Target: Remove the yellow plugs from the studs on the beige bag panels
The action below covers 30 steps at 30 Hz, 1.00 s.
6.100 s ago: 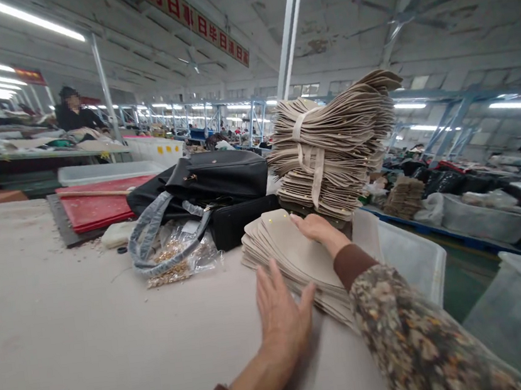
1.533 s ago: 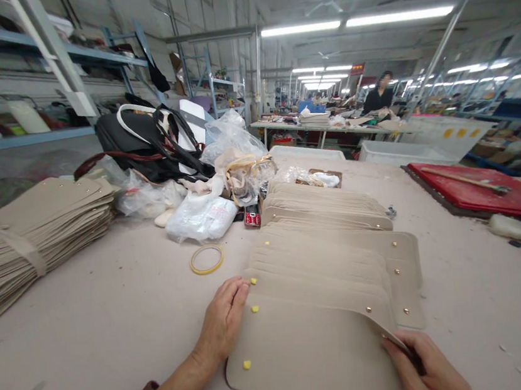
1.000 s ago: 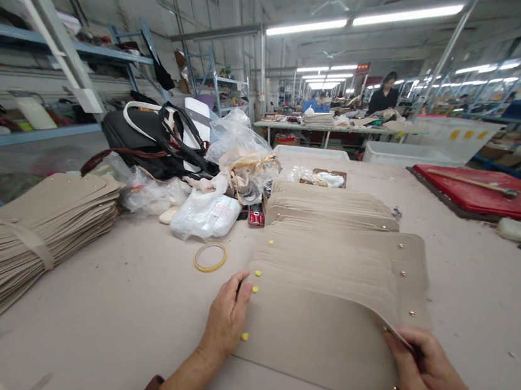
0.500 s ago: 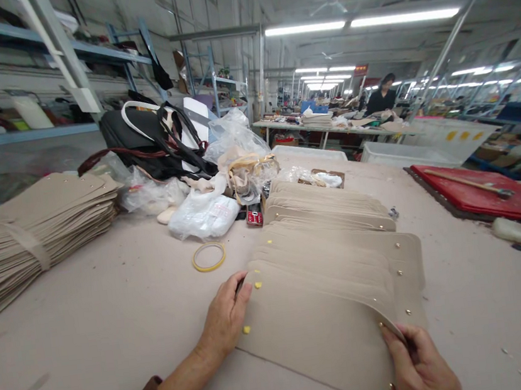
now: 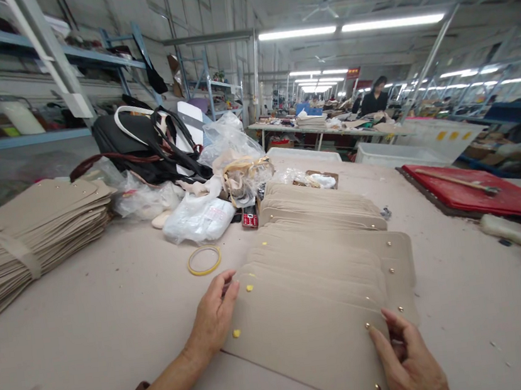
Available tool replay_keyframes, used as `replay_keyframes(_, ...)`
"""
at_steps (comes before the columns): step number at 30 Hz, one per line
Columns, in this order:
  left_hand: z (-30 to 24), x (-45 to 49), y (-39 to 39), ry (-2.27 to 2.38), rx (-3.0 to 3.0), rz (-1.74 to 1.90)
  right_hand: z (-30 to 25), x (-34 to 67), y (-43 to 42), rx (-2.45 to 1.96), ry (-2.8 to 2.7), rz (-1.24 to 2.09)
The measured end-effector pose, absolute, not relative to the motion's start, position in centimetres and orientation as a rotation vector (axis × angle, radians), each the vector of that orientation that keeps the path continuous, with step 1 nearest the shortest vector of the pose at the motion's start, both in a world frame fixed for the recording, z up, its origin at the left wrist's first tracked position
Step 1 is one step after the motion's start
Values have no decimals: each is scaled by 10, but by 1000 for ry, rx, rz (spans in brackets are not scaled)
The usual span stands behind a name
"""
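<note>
A beige leather-like panel (image 5: 301,335) lies nearest me on a fanned row of similar panels (image 5: 325,253). Metal studs line its right end, and small yellow pieces mark its left end. At the left edge of this panel is my left hand (image 5: 213,318), its thumb and fingers apart. My right hand (image 5: 408,357) pinches the right edge, with the thumb on top beside a stud and the fingers partly hidden at the edge. Farther back, more beige panels (image 5: 316,204) overlap in a second group.
A strapped stack of beige panels (image 5: 67,212) stands at the left. A yellow tape roll (image 5: 204,260), a white plastic bag (image 5: 201,218) and black bags (image 5: 130,141) lie beyond. At right is a red slab (image 5: 473,188) with a stick on it. A person (image 5: 375,99) works farther off.
The panel's right end, bent upward before, now lies flatter. My left hand has loosened at the left edge, its thumb no longer pressing on the panel. The view has shifted slightly.
</note>
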<state>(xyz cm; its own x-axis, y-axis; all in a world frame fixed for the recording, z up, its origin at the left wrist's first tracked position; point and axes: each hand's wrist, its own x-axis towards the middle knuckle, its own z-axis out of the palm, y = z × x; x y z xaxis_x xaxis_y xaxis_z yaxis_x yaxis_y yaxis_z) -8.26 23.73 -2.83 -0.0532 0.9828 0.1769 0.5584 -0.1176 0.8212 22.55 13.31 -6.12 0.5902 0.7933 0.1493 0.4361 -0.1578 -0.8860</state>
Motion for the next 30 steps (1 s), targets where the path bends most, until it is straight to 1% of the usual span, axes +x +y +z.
replay_keyframes(3, -25, -102, 255, 1841, 2015, 972, -67, 236, 132, -1837, -985, 445)
replay_keyframes(6, -20, -122, 273, 1970, 2171, 865, -72, 249, 132, -1850, -943, 495)
replay_keyframes(9, -20, -134, 283, 2025, 2230, 746, -74, 257, 133, -1824, -906, 571)
replay_keyframes(13, -22, -138, 288, 2010, 2302, 670, -68, 255, 130, -1787, -907, 540)
replay_keyframes(16, -23, -133, 287, 2003, 2315, 711, -57, 255, 132, -1757, -999, 432)
replay_keyframes(20, -24, -118, 282, 1933, 2305, 839, -35, 254, 153, -1697, -1391, 180)
replay_keyframes(23, -27, -107, 280, 1897, 2084, 946, -21, 240, 183, -1645, -1666, 30)
replay_keyframes(27, -36, -105, 284, 1822, 1759, 954, -15, 210, 229, -1779, -1854, -114)
replay_keyframes(30, -42, -108, 285, 1766, 1725, 954, -14, 196, 254, -1872, -1887, -253)
